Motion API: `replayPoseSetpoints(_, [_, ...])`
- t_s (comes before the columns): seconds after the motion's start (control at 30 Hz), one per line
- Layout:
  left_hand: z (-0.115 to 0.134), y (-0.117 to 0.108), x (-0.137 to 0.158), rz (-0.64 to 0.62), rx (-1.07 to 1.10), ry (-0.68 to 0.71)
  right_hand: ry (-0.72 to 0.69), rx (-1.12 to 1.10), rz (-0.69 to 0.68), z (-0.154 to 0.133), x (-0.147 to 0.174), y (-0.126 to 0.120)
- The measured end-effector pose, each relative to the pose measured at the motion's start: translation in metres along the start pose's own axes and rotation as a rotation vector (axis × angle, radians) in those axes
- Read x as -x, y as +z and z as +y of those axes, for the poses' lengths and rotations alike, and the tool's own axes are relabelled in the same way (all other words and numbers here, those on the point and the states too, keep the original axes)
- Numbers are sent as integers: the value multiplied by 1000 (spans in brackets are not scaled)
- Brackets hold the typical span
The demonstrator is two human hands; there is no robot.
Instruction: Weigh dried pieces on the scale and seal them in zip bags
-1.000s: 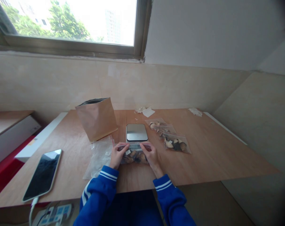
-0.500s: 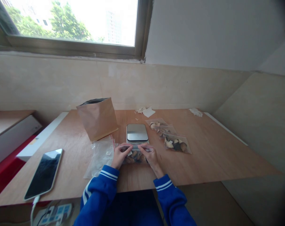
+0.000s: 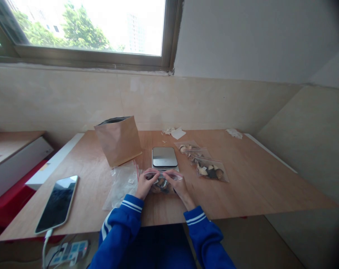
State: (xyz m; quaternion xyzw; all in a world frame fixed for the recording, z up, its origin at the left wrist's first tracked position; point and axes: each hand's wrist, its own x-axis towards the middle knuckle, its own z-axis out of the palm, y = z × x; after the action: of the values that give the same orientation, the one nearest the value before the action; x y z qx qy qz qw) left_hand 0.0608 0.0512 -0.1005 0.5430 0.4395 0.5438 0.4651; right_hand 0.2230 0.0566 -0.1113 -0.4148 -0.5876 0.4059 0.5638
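Both hands pinch the top edge of a clear zip bag (image 3: 161, 185) with dark and pale dried slices in it, lying at the table's front. My left hand (image 3: 145, 184) is closed on the left part of the zip strip, and my right hand (image 3: 180, 184) is closed on the right part. Their fingertips nearly meet at the middle. Just beyond the bag sits a small silver scale (image 3: 164, 157) with a bare top. Left of my left hand lie flat clear zip bags (image 3: 119, 186) with a small white label showing.
A brown paper pouch (image 3: 119, 142) stands at back left, its top gaping. Several filled zip bags (image 3: 212, 170) overlap on the right. A phone (image 3: 57, 203) on a cable lies front left. Paper scraps (image 3: 177, 133) rest by the wall, and a power strip (image 3: 67, 252) is below the table.
The view has shifted slightly, so everything sits a little further right. My fingertips have drawn a bit closer together along the bag's zip.
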Motion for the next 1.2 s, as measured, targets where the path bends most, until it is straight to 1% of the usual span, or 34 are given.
replayPoseSetpoints(0.2, [0, 1, 1, -35, -8, -4, -44, 4, 55, 2, -1, 7])
replayPoseSetpoints(0.37, [-5, 1, 0, -30, -1, 21, -42, 10, 42, 2, -1, 10])
replayPoseSetpoints(0.47, [-4, 1, 0, -11, -10, 25, -46, 25, 52, 1, 0, 10])
replayPoseSetpoints(0.6, [0, 0, 0, 32, -3, -16, -48, 33, 43, -5, 1, 10])
replayPoseSetpoints(0.67, [0, -1, 0, 53, 19, -49, -15, 27, 42, -9, 3, 9])
replayPoseSetpoints(0.8, [-1, -3, 0, 80, 54, -101, 69, 27, 101, -14, 7, 5])
replayPoseSetpoints(0.87, [-2, -4, -1, 67, 60, -110, 73, 39, 122, -16, 9, 3])
replayPoseSetpoints(1.07, [-7, -6, -3, 37, 100, -102, 122, 25, 127, -19, 11, 4])
replayPoseSetpoints(1.2, [-6, -5, -4, 25, 195, -145, 143, 22, 211, -23, 14, 2])
